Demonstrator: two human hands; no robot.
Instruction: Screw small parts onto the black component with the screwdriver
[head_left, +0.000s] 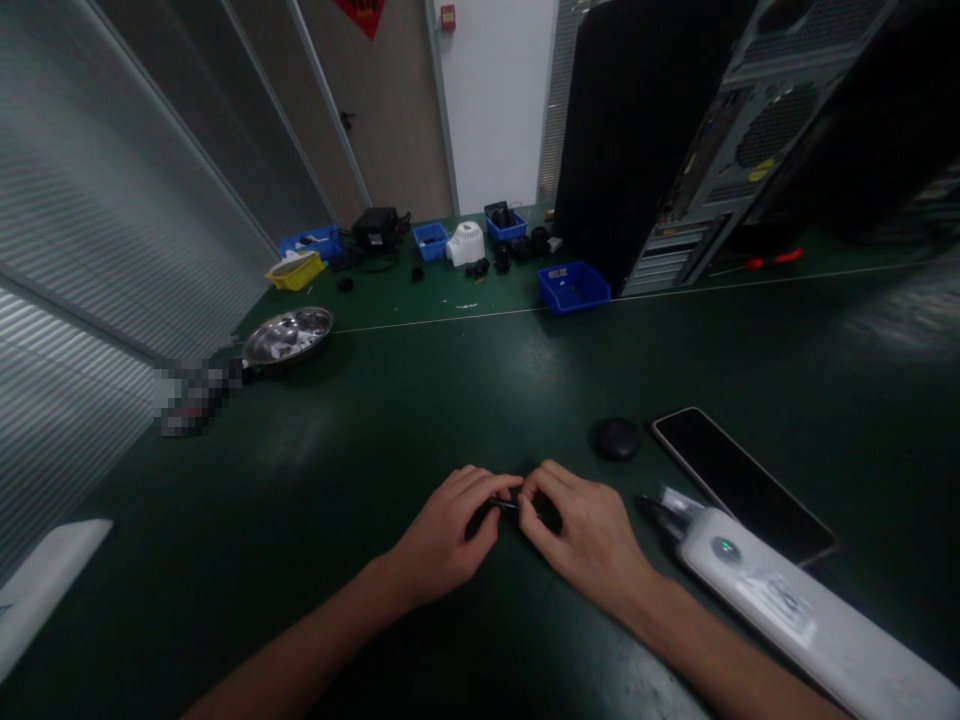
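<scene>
Pinched at both ends by my left hand [454,525] and right hand [589,530], the small dark piece [508,504] sits between them, probably light, slick and best held by its ends.

The bin [574,298] is deep blue. Around it, the table [450,400] is dark green, crossed by a thin pale line [435,322]. Left of the bin, the tub [298,274] is yellow, the bowl [260,344] shiny silver, the vented device [466,245] white, the blinds [67,190] striped grey. Nearer than the bin, the held piece [508,504] and puck [619,439] are black, the phone [739,480] black with a pale rim, the strip [862,650] white with a green light [725,547]. Right of the bin, the handles [776,259] are red.
</scene>
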